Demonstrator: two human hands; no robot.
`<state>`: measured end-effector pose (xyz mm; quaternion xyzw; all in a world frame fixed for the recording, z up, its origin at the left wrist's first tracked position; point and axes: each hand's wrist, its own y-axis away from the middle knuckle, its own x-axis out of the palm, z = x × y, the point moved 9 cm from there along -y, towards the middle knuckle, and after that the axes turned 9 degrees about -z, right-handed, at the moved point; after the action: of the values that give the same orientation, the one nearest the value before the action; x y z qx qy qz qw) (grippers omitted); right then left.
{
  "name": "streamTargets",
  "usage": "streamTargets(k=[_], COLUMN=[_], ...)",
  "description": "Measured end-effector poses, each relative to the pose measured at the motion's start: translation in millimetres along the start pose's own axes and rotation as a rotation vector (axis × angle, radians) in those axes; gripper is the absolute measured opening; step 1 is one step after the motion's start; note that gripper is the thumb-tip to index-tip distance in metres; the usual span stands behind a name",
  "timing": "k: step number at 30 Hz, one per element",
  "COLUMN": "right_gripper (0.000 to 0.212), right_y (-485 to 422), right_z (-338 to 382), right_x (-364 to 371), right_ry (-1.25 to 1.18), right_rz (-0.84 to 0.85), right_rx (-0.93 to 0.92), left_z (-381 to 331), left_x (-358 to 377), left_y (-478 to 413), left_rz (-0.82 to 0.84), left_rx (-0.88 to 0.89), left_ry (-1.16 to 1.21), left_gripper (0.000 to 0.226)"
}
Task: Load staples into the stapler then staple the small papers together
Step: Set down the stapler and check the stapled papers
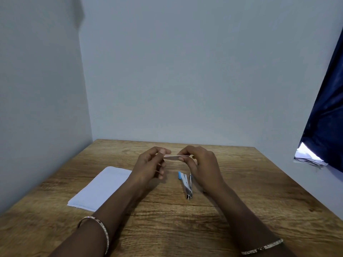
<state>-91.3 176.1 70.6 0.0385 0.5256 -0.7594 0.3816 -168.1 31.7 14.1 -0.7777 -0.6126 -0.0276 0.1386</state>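
Two bare forearms are cut off by the lower edge, and a thin sparkling bracelet (104,230) is worn on the left one and another on the right. They are stretched over a brown wood-grain table (259,191).

Outside the left wrist, a flat white rectangular stack (98,188) is laid on the wood. Its inner corner is hidden behind the forearm, and paper cannot be told from cloth.

Just beside the heel of the right hand (202,164), on the side facing the other arm, a small silver stapler with a light-blue tip (186,184) is left lying on the table. It is gripped by neither hand. Its two arms are seen splayed in a narrow V, and whether staples are loaded cannot be made out.

Above the stapler, a thin pale flat strip (175,157) is held level between both hands. One end is pinched by the thumb and forefinger of the left hand (150,164), whose other fingers are curled underneath. The other end is pinched by the curled fingers of the right hand. The strip is viewed edge-on, so small papers cannot be told from a row of staples.

Beyond the fingertips, the table's far edge is met by a pale grey wall (185,71). Far out past the right hand, a dark blue curtain (328,108) is cropped by the frame, with an indistinct bright patch at its lower edge.
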Motion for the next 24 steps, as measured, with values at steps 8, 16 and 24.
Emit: streamTargets(k=[8, 16, 24], right_gripper=[0.011, 0.023, 0.036], right_y=[4, 8, 10], right_z=[-23, -28, -24], right_x=[11, 23, 28], right_ry=[-0.282, -0.552, -0.787], right_rz=[0.030, 0.063, 0.103], right_rx=[0.307, 0.439, 0.469], left_z=[-26, -18, -17], left_x=[-1, 0, -6], left_y=[7, 6, 2], left_rz=[-0.044, -0.022, -0.087], left_rx=[0.264, 0.192, 0.126], left_ry=[-0.295, -0.206, -0.192], left_gripper=[0.017, 0.013, 0.022])
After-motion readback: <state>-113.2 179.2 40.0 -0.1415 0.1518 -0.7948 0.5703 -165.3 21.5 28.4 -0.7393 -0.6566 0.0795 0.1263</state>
